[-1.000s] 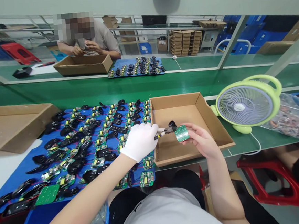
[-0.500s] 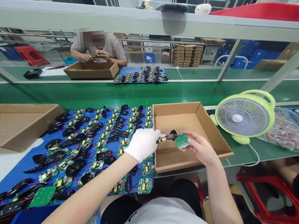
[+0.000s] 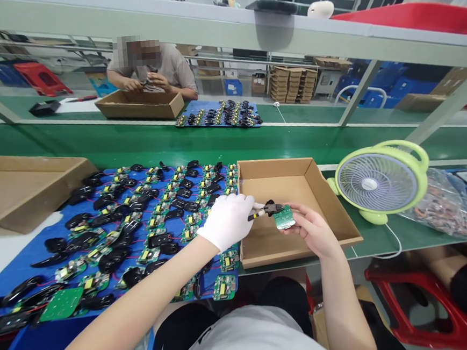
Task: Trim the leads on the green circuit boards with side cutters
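Observation:
My left hand (image 3: 228, 222), in a white glove, is closed around the handles of a pair of pliers (image 3: 272, 208). The jaws meet the upper left edge of a green circuit board (image 3: 284, 219); whether they grip it or cut something there is too small to tell. Bare fingers of my right hand (image 3: 313, 227) pinch that board by its right side, its solder face toward me. Both hands are above a shallow cardboard box (image 3: 280, 256). A small black part behind the jaws is mostly hidden.
Left of the box, a blue board (image 3: 56, 232) carries rows of circuit boards wired to black casings (image 3: 184, 192). Another cardboard tray (image 3: 37, 204) lies far left. A green fan (image 3: 374, 183) and a plastic bag (image 3: 448, 209) are at right. Across the bench sits another person (image 3: 174, 72).
The pliers have turned slightly, and their jaws now lie across the board's top left edge. My left hand has shifted a little right. The whole view has moved slightly.

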The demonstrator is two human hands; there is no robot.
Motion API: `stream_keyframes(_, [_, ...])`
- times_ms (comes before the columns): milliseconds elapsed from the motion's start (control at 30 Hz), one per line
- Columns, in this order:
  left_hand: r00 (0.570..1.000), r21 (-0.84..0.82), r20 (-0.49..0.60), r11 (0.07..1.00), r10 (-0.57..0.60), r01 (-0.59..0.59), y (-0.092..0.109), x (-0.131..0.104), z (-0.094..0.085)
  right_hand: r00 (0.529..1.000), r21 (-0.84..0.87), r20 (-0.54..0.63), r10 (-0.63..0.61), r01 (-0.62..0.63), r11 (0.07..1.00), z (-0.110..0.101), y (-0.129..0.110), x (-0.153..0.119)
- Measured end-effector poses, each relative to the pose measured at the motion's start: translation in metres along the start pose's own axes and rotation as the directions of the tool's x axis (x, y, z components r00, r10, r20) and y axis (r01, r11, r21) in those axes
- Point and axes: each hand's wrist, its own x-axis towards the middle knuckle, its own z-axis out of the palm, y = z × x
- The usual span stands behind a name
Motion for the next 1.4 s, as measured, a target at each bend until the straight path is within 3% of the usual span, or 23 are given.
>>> stream_keyframes(367, [0.999, 0.044, -0.047, 0.999, 0.009, -0.007, -0.0018, 0.002, 0.0074, 1.0, 0.023, 0.007, -0.013, 0.013, 1.0, 0.0004, 0.0027, 0.0012])
stream_keyframes(900, [0.998, 0.123, 0.068, 0.992, -0.001, -0.007, -0.0016, 0.0046, 0.0044, 1.0, 0.032, 0.016, -0.019, 0.018, 0.999, -0.0017, 0.0057, 0.0019])
stream_keyframes(1400, [0.997, 0.026, -0.076, 1.0, 0.003, -0.001, -0.0003, 0.0034, 0.0072, 1.0, 0.038, 0.011, -0.006, 0.006, 0.999, -0.0002, 0.005, 0.0034])
